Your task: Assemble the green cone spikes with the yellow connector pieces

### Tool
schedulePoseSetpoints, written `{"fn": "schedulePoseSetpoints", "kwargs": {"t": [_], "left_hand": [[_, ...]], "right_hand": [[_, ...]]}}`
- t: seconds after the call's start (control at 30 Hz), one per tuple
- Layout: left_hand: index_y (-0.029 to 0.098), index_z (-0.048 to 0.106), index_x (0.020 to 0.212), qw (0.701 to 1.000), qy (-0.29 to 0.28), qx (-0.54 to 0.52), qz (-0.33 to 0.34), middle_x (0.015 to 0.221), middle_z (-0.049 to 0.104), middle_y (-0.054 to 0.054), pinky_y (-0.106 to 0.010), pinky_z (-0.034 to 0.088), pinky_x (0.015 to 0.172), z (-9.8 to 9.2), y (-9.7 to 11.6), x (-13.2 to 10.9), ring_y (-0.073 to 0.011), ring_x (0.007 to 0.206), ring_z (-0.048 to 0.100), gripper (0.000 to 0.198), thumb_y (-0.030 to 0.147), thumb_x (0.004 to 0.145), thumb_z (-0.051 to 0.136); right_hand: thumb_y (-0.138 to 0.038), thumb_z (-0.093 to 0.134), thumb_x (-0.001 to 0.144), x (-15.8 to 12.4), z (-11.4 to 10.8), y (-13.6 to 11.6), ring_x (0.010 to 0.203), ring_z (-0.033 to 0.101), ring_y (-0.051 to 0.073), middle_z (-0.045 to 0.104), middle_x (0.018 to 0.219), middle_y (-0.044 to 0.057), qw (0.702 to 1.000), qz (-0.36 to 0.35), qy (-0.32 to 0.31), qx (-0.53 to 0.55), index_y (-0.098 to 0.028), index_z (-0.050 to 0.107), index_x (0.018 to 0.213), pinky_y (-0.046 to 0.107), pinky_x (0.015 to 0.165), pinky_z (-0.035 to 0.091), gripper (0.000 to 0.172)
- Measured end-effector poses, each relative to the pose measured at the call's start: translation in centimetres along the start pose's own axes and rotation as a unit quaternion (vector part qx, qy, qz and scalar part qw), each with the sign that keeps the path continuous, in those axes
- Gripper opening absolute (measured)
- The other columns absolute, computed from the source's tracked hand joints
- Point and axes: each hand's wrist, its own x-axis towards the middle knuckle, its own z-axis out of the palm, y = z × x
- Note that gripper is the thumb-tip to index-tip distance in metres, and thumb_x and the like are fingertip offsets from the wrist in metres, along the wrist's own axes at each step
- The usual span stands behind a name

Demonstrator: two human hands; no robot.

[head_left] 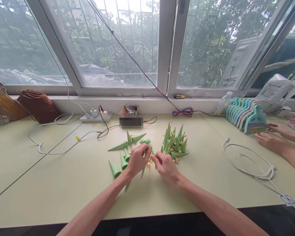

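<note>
My left hand (138, 159) is closed in a pinch over the middle of the table, just above the loose parts. Close beside it, my right hand (167, 167) is also pinched, its fingertips nearly meeting the left ones. Whatever the fingers hold is too small and covered to make out. Small yellow valve-like pieces (148, 165) lie beneath and between the hands. Loose green plastic spikes (114, 169), hollow and cone-shaped, lie and stand around my left hand. Beyond my right hand is a cluster of green spikes with yellow pieces fitted (171, 141), mostly pointing up.
At right, a co-worker's hands (272, 141) touch a row of pastel plastic hangers (245, 114). A coiled white cable (248, 177) lies before them. A power strip (95, 117), a small open box (129, 110) and a brown bag (39, 105) stand along the window.
</note>
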Motion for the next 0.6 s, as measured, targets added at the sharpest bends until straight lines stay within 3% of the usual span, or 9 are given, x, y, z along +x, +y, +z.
{"fn": "schedulePoseSetpoints", "kwargs": {"t": [0.23, 0.6], "left_hand": [[0.019, 0.056, 0.07, 1.0, 0.028, 0.003, 0.005, 0.061, 0.057, 0.001, -0.023, 0.036, 0.05, -0.5, 0.22, 0.46, -0.0104, 0.052, 0.042, 0.025, 0.023, 0.094, 0.052], [0.019, 0.056, 0.071, 1.0, 0.013, 0.008, 0.005, 0.062, 0.057, 0.002, -0.024, 0.036, 0.051, -0.28, 0.15, 0.23, -0.0106, 0.052, 0.043, 0.025, 0.024, 0.094, 0.052]], "right_hand": [[-0.033, 0.048, 0.096, -0.07, 0.07, 0.2, 0.048, 0.046, 0.012, 0.058, 0.06, -0.002, 0.999, -0.021, 0.022, 0.012, -0.019, 0.054, 0.093, 0.024, 0.049, 0.033, 0.015], [-0.03, 0.041, 0.098, -0.12, 0.05, 0.08, 0.047, 0.041, 0.012, 0.053, 0.057, -0.002, 1.0, -0.016, 0.0, 0.017, -0.021, 0.044, 0.071, 0.024, 0.05, 0.031, 0.029]]}}
